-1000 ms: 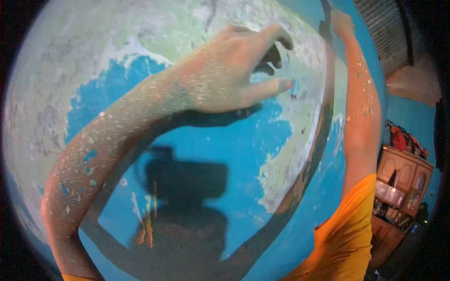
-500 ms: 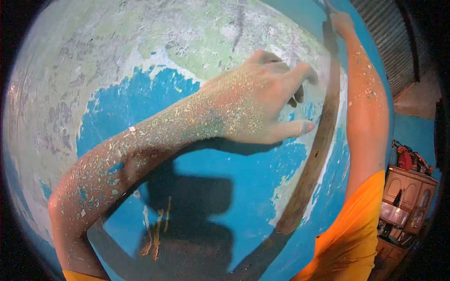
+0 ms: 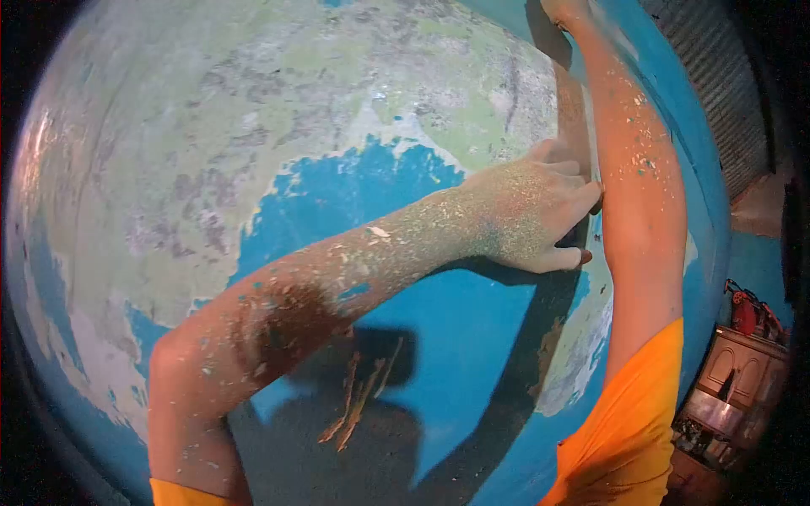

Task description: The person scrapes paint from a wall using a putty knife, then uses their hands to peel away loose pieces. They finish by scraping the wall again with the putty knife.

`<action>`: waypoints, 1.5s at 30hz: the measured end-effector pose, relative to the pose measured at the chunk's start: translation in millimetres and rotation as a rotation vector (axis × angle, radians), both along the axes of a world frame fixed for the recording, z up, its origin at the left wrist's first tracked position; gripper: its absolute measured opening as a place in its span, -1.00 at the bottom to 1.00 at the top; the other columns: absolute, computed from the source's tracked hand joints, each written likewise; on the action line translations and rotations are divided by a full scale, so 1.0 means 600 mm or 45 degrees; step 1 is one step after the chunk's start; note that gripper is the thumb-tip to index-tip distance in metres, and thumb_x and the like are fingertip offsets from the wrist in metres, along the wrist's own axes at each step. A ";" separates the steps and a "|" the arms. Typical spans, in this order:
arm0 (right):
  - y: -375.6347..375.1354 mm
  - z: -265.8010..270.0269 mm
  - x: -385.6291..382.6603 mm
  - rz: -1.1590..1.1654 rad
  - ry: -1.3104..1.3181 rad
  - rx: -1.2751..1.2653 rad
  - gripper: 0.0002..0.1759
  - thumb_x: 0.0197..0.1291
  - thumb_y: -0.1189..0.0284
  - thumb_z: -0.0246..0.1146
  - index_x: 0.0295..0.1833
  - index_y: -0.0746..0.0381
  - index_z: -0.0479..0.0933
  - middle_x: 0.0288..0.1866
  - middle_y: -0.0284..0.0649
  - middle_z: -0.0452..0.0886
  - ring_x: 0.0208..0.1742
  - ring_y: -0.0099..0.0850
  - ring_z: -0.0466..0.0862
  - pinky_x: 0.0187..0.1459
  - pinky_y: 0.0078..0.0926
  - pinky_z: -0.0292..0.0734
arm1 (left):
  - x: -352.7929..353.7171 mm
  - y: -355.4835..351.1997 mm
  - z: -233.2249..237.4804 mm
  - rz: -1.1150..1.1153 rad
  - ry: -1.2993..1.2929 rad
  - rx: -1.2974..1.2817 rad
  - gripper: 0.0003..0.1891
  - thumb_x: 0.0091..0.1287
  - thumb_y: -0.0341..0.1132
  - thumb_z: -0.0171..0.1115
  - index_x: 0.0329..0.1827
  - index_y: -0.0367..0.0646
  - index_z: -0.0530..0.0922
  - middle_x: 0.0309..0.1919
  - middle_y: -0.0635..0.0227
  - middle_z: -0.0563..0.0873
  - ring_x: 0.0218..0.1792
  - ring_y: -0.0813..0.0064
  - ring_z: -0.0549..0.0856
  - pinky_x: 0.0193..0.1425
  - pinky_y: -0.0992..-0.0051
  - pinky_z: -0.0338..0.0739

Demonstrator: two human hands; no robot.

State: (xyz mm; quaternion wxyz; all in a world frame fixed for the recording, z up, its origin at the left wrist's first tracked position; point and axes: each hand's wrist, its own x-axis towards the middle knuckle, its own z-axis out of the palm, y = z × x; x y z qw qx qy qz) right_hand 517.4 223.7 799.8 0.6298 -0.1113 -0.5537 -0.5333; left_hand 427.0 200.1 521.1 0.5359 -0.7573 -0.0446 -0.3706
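A wall fills the view, its blue paint peeled back to pale green and grey plaster. My left hand, dusted with paint flakes, reaches across and rests on the wall at the edge of the blue patch. Its fingers are stretched out and its thumb is held apart, with nothing visible in it. The fingertips touch or slip behind my right forearm. That arm is raised straight up along the wall. My right hand is cut off by the top edge, so its grip is hidden.
A corrugated metal sheet stands at the upper right. A wooden cabinet with a red object on top sits low at the right. My orange sleeves and my head's shadow show at the bottom.
My left hand has slid right and downward across the wall, from open air over the plaster to against my right forearm. The view has shifted, and the right hand has left the frame's top.
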 end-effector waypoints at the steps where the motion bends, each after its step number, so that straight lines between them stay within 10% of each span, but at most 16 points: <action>1: -0.021 -0.012 -0.004 0.020 0.001 0.012 -0.63 0.02 0.33 0.04 -0.05 0.21 0.51 -0.10 0.07 0.54 -0.08 -0.06 0.55 -0.06 -0.22 0.43 | -0.002 -0.004 0.000 0.033 0.038 0.043 -0.48 0.07 -0.04 0.15 -0.10 -0.35 0.35 -0.33 0.06 0.54 -0.12 0.16 0.50 0.23 0.20 0.17; 3: -0.051 -0.032 0.004 -0.164 0.125 -0.438 -0.55 0.01 0.33 0.03 0.10 0.08 0.42 0.01 0.07 0.48 0.05 -0.09 0.48 0.05 -0.24 0.38 | 0.003 -0.001 -0.005 -0.004 0.011 0.091 -0.49 0.07 -0.05 0.16 -0.12 -0.34 0.36 -0.32 0.07 0.53 -0.12 0.15 0.49 0.24 0.18 0.16; 10: 0.001 -0.035 0.039 0.089 0.289 -0.123 -0.59 -0.03 0.35 0.02 0.00 0.12 0.49 -0.13 0.08 0.54 -0.08 -0.05 0.54 -0.04 -0.20 0.42 | -0.045 -0.033 -0.057 -0.108 -0.104 -0.062 -0.56 0.04 -0.10 0.20 -0.12 -0.21 0.38 -0.22 0.15 0.52 -0.04 0.17 0.48 0.30 0.11 0.07; 23: -0.104 0.108 -0.257 -0.734 0.361 -0.188 -0.55 0.09 0.19 -0.09 -0.04 0.21 0.51 0.03 0.01 0.48 0.03 0.00 0.46 0.04 -0.13 0.36 | -0.327 -0.143 -0.088 -0.031 0.202 -0.136 -0.54 0.09 -0.06 0.14 -0.11 -0.26 0.41 -0.22 0.15 0.50 0.02 0.25 0.44 0.36 0.04 -0.11; 25: -0.155 0.032 -0.298 -0.161 0.255 -0.337 -0.64 -0.04 0.33 0.04 -0.09 0.12 0.54 -0.21 0.05 0.58 -0.13 -0.06 0.57 -0.11 -0.17 0.44 | -0.335 -0.155 -0.083 -0.116 0.152 -0.244 -0.53 0.09 -0.06 0.14 -0.11 -0.29 0.41 -0.24 0.15 0.50 0.00 0.25 0.44 0.35 0.01 -0.12; 31: -0.164 0.028 -0.306 -0.083 0.644 -0.416 -0.70 -0.01 0.33 0.09 -0.28 0.33 0.57 -0.23 0.12 0.57 -0.16 -0.06 0.59 -0.17 -0.18 0.48 | -0.368 -0.146 -0.091 -0.335 0.232 -0.218 -0.54 0.10 -0.10 0.13 -0.10 -0.32 0.39 -0.29 0.13 0.50 -0.06 0.23 0.47 0.33 -0.04 -0.11; 33: -0.143 0.070 -0.315 -0.327 0.335 -0.128 -0.52 0.08 0.15 -0.11 -0.01 0.19 0.50 0.07 -0.03 0.46 0.05 -0.04 0.47 0.06 -0.11 0.34 | -0.358 -0.148 -0.092 -0.360 0.230 -0.182 -0.53 0.10 -0.10 0.13 -0.08 -0.33 0.38 -0.30 0.13 0.50 -0.07 0.22 0.47 0.32 -0.04 -0.11; 36: -0.026 0.215 -0.222 -0.852 0.362 0.064 -0.54 0.05 0.40 0.03 0.15 0.09 0.34 -0.16 -0.04 0.58 -0.16 -0.12 0.59 -0.15 -0.19 0.44 | -0.381 -0.136 -0.100 -0.408 0.207 -0.140 -0.50 0.10 -0.10 0.14 -0.05 -0.35 0.36 -0.31 0.13 0.50 -0.08 0.22 0.47 0.32 -0.05 -0.11; 39: -0.068 0.174 -0.233 -0.936 0.348 -0.391 -0.51 0.07 0.45 0.01 0.20 0.07 0.27 -0.15 -0.12 0.60 -0.19 -0.13 0.61 -0.21 -0.21 0.47 | -0.385 -0.136 -0.099 -0.412 0.199 -0.145 -0.47 0.09 -0.10 0.14 -0.01 -0.36 0.33 -0.31 0.13 0.50 -0.07 0.22 0.47 0.32 -0.05 -0.12; 42: -0.168 0.087 -0.289 -1.184 0.244 -0.168 -0.60 0.09 0.42 0.01 0.11 0.11 0.37 -0.22 -0.12 0.61 -0.26 -0.15 0.62 -0.29 -0.22 0.47 | -0.353 -0.140 -0.094 -0.423 0.206 -0.198 -0.44 0.09 -0.11 0.13 0.03 -0.36 0.29 -0.30 0.13 0.50 -0.05 0.22 0.47 0.32 -0.05 -0.14; 45: -0.179 0.076 -0.362 -0.493 0.451 -0.241 -0.71 -0.01 0.33 0.09 -0.28 0.31 0.58 -0.21 0.09 0.57 -0.16 -0.07 0.60 -0.19 -0.22 0.49 | -0.351 -0.145 -0.087 -0.430 0.152 -0.218 -0.44 0.10 -0.12 0.12 0.06 -0.36 0.27 -0.25 0.12 0.50 -0.03 0.21 0.47 0.32 -0.05 -0.15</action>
